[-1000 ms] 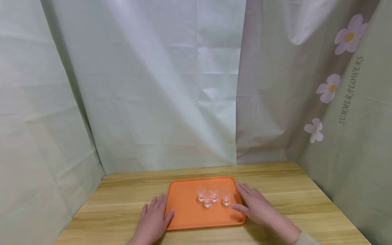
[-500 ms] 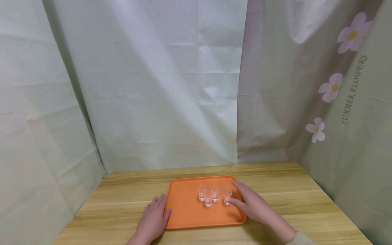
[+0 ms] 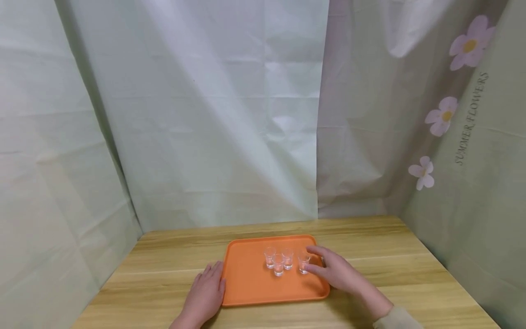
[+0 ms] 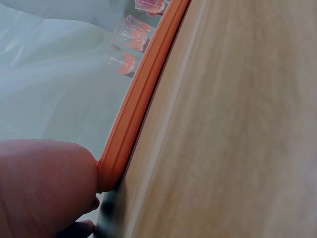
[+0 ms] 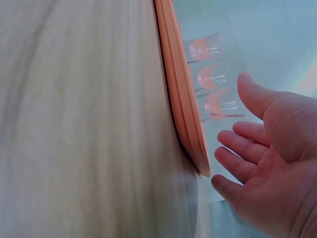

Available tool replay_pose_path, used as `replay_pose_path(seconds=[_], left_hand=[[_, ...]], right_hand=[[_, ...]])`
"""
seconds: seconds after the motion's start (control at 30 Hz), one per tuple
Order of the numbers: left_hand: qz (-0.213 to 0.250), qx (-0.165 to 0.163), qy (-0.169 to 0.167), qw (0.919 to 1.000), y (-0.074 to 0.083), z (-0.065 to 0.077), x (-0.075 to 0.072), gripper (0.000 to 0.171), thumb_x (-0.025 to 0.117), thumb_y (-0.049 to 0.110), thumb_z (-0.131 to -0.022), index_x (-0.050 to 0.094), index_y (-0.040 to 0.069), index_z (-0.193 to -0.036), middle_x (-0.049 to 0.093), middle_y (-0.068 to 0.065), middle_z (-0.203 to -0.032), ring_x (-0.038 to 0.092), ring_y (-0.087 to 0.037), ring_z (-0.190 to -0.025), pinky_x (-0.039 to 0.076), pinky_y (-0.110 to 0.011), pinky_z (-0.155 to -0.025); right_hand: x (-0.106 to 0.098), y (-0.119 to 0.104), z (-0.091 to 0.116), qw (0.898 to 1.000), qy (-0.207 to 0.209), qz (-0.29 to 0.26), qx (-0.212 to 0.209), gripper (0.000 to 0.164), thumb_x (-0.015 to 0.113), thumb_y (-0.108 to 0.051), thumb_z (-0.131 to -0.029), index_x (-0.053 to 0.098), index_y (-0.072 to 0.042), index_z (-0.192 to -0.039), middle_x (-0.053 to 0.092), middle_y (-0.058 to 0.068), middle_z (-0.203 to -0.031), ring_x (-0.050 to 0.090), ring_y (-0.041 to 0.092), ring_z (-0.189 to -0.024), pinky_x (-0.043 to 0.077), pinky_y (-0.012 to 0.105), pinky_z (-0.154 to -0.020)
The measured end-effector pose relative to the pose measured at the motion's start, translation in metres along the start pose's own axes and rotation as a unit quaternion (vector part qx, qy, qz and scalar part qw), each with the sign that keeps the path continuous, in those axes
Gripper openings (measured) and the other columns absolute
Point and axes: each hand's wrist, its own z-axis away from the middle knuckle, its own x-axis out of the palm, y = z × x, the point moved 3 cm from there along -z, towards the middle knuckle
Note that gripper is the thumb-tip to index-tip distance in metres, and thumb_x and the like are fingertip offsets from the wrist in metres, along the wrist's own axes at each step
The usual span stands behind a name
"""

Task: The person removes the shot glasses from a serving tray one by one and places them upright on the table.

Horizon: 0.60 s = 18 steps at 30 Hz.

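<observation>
An orange tray (image 3: 248,288) lies on the wooden table, with several small clear shot glasses (image 3: 278,266) upright on it. The rightmost shot glass (image 3: 303,261) stands a little apart from the others. My right hand (image 3: 339,272) reaches over the tray's right edge, thumb in front of that glass and fingers behind its rim. In the right wrist view, the thumb and fingers of the right hand (image 5: 277,158) are spread, with a gap between them. My left hand (image 3: 203,294) rests along the tray's left edge; the left wrist view shows it (image 4: 47,183) right at the tray's corner.
The wooden table (image 3: 164,256) extends around the tray on all sides. Pale fabric curtains (image 3: 230,114) hang behind it and at both sides, the right one (image 3: 485,192) printed with flowers and lettering.
My right hand has moved left from the tray's right edge to the rightmost shot glass. The left thumb has drawn back from the tray's surface to its edge. Tray and glasses stay put.
</observation>
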Motion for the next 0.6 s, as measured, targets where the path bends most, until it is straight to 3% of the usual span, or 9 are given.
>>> replay_pose_path(seconds=[0.33, 0.6], left_hand=[[-0.002, 0.014, 0.014, 0.9998, -0.001, 0.0, 0.001, 0.049, 0.065, 0.009, -0.106, 0.058, -0.012, -0.15, 0.06, -0.03, -0.154, 0.052, -0.056, -0.145, 0.04, -0.075, -0.117], [-0.003, 0.008, 0.013, 0.9999, -0.003, 0.0, 0.002, 0.049, 0.064, 0.009, -0.106, 0.058, -0.012, -0.151, 0.061, -0.029, -0.153, 0.052, -0.056, -0.145, 0.039, -0.075, -0.118]], right_hand=[[0.008, 0.0, -0.007, 0.999, -0.016, -0.041, -0.011, 0.057, 0.083, -0.03, -0.102, 0.065, 0.001, -0.146, 0.071, 0.015, -0.142, 0.066, 0.043, -0.134, 0.05, 0.064, -0.115], [0.011, -0.002, -0.007, 0.998, 0.008, -0.056, -0.004, 0.037, 0.087, -0.021, -0.098, 0.073, -0.003, -0.128, 0.075, 0.007, -0.127, 0.071, 0.037, -0.125, 0.053, 0.062, -0.111]])
